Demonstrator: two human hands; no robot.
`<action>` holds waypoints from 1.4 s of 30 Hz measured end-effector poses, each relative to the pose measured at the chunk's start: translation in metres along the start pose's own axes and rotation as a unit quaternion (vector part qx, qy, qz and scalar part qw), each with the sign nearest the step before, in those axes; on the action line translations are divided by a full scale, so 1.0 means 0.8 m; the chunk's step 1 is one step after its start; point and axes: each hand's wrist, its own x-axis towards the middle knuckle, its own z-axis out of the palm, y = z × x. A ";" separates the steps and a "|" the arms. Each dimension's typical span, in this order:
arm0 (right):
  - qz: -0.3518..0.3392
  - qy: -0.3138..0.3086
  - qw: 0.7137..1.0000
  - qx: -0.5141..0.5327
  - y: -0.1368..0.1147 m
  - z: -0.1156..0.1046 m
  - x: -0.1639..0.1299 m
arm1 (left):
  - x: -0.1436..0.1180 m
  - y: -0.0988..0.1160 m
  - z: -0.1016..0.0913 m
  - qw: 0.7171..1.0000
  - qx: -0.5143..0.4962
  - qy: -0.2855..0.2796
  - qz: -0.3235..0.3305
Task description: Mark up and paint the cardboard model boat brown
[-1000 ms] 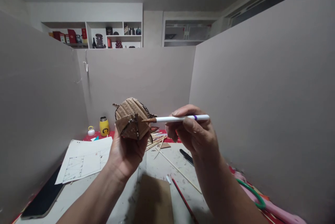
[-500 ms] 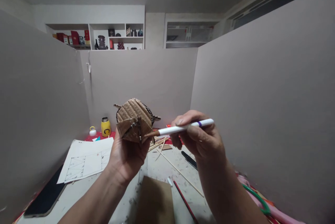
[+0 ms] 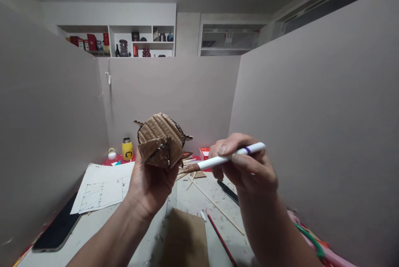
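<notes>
So the left hand (image 3: 152, 186) is wrapped around the bottom of a small cardboard model (image 3: 160, 140), holding it up over the middle of the table (image 3: 190, 200). The right hand (image 3: 246, 167) pinches a white paintbrush (image 3: 226, 158) between thumb and fingers, its brown tip just beside the model's lower right edge. Near the table's left edge there's a paper drawing (image 3: 99, 186) and a dark phone (image 3: 57, 227), with a yellow bottle (image 3: 127, 149) at the far edge

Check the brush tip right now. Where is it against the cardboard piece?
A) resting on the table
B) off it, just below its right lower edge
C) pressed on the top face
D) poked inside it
B: the right hand holds the brush, whose tip sits clear of the cardboard piece in the left hand.
</notes>
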 end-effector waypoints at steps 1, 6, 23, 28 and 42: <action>-0.013 0.002 1.000 -0.004 -0.001 0.003 -0.001 | 0.001 0.001 0.001 1.000 -0.005 -0.003 0.006; -0.053 0.051 0.993 -0.088 0.004 0.011 -0.010 | 0.008 0.005 0.006 1.000 -0.011 0.011 0.015; -0.313 0.069 0.836 -0.446 0.044 0.028 -0.012 | 0.019 0.011 0.005 0.992 -0.026 -0.005 0.124; -0.350 0.022 0.800 -0.487 0.061 0.031 -0.015 | 0.017 0.014 0.006 0.991 -0.032 -0.005 0.129; -0.330 0.098 0.799 -0.493 0.078 0.035 -0.015 | 0.015 0.019 0.004 0.985 -0.010 -0.003 0.171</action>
